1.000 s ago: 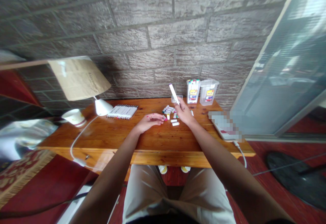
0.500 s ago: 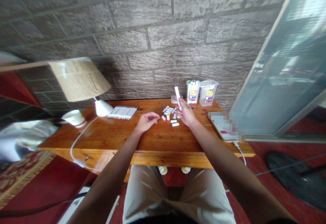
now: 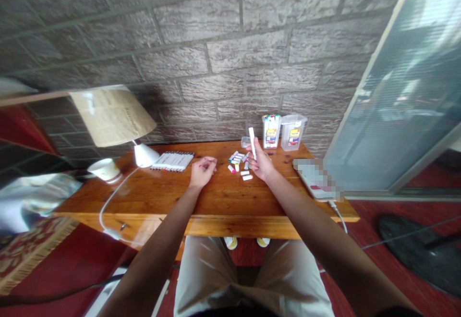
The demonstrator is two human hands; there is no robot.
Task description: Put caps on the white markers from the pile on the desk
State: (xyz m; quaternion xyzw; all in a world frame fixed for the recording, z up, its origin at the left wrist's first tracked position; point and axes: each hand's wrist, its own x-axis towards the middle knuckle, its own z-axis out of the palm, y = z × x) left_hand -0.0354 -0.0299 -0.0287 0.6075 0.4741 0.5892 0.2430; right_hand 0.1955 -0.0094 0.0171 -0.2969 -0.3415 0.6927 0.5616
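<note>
My right hand (image 3: 262,165) is closed around a white marker (image 3: 252,143), which points up and shows a purple end. My left hand (image 3: 202,171) rests on the desk with its fingers curled in, and nothing shows in them. Between my hands lie several loose marker caps, among them a pink-ended cap (image 3: 231,168) and an orange-ended cap (image 3: 247,177). Left of my left hand, a row of capless-looking white markers (image 3: 173,161) lies side by side.
At the back stand a clear case full of markers (image 3: 271,132) and a second clear case (image 3: 292,133), with a small clear lid (image 3: 247,141) nearby. A lamp (image 3: 144,155), a paper cup (image 3: 105,170) and a blurred-out flat object (image 3: 315,180) sit on the wooden desk (image 3: 230,204).
My left hand has drawn back leftward from the pink-ended cap, which stays on the desk, and its fingers have curled. My right hand has shifted slightly right and lower, the marker now more upright.
</note>
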